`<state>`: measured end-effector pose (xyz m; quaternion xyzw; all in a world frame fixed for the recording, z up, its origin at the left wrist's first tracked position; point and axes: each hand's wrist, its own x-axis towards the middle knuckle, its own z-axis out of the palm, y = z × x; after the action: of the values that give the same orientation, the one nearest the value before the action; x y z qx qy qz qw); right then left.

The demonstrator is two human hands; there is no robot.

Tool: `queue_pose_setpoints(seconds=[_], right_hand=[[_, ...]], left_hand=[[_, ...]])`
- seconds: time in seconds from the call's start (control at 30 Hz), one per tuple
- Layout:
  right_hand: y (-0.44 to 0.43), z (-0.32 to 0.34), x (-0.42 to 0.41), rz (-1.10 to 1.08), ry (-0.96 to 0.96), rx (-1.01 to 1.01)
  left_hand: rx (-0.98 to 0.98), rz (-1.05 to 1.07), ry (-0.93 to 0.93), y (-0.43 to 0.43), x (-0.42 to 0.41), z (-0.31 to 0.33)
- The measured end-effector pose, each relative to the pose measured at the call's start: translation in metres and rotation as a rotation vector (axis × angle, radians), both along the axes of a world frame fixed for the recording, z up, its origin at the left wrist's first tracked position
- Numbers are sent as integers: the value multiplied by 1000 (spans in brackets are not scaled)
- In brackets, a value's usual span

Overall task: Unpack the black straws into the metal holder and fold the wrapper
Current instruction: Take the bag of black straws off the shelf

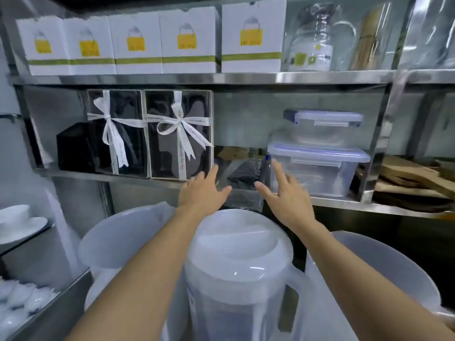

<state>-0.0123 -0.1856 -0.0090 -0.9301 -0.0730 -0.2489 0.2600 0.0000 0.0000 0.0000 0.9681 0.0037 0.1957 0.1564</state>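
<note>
Fingers spread straight and holding nothing, the left hand (200,191) and right hand (286,195) flank a clear-wrapped bundle of black plastic straws (245,174) lying between their fingertips

the upper steel shelf (246,78) carries a row of five white boxes (138,43) with yellow labels and, to their right, a glass jug (317,40) in clear wrap. the middle steel shelf (344,201) holds a black box (73,146), two ribbon-tied gift boxes (179,134) upright beside it, a pack of black straws (245,172), a clear lidded container (317,168) with a smaller container (322,126) stacked on it, and wooden boards (413,178) at the far right.
</note>
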Motion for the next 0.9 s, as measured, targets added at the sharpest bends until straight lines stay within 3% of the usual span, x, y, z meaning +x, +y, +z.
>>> queue_pose_setpoints(seconds=[0.17,0.33,0.43,0.6,0.7,0.8,0.9], right_hand=[[13,-6,23,210,394,476],[12,-12,24,232,592,676],[10,-8,21,238,569,802],[10,17,7,263,439,818],[10,27,-7,276,424,862],[7,34,-22,291,454,947],[0,45,-35,337,473,1055]], left_hand=[[-471,-97,239,2,15,-8],[-674,-138,189,-1,11,-9],[-857,-113,156,-1,6,-6],[-1110,-138,88,-2,-6,11],[-1074,-156,109,0,-16,13],[-735,-220,99,4,-20,0],[-575,-329,65,5,-27,-11]])
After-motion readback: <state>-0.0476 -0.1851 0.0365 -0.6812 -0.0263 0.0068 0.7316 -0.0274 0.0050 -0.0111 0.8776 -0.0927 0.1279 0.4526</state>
